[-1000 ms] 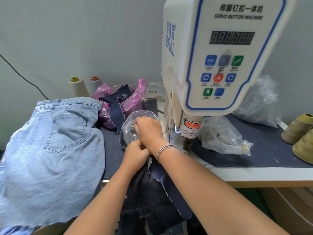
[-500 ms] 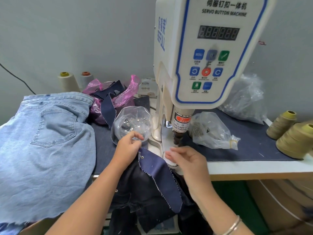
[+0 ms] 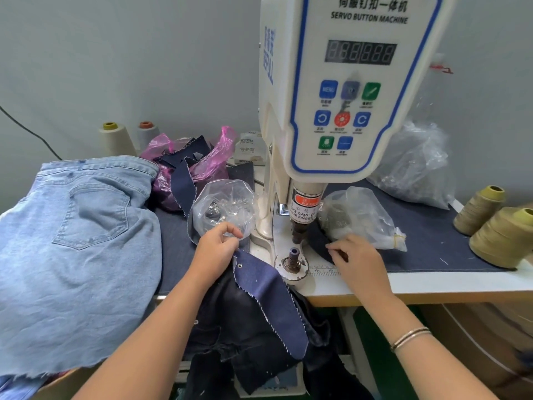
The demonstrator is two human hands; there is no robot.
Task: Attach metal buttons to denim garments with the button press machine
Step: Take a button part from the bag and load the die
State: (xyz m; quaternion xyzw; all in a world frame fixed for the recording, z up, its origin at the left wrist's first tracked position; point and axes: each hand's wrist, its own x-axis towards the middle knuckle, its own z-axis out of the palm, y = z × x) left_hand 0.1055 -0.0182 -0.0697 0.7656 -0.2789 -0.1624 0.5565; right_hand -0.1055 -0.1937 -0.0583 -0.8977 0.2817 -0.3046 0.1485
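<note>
nearest the viewer, a dark denim garment (image 3: 253, 327) hangs off the front edge of the table (image 3: 360, 290), below and in front of the button machine (image 3: 340, 90). a lighter navy strip of it, with a frayed white edge, runs as a long band from its upper end by the machine base down and to the right toward the viewer. a small metal rivet (image 3: 240, 265) sits near the strip's upper end. the left hand (image 3: 216, 246) lies at that upper end, just left of the machine base, its fingers curled and its thumb and forefinger pinched together; whether it holds a button or the cloth edge cannot be told. the right hand (image 3: 357, 261), a bracelet (image 3: 409, 337) on its wrist, rests on the table right of the machine base, fingers curled inward with tips at a dark denim piece; what it grips cannot be told. between the hands, on the machine base, the lower die post (image 3: 293, 256) stands upright and bare, with the punch directly above it and apart. just behind the left hand lies a clear bag of metal buttons (image 3: 225, 207). right of the punch lies another clear bag (image 3: 360, 217). left of the machine, light blue jeans (image 3: 72, 241) lie spread out, back pocket up. farther back sit a pink bag of denim scraps (image 3: 187, 163), two thread cones (image 3: 127, 138) and, to the machine's right, olive thread cones (image 3: 496, 226).
</note>
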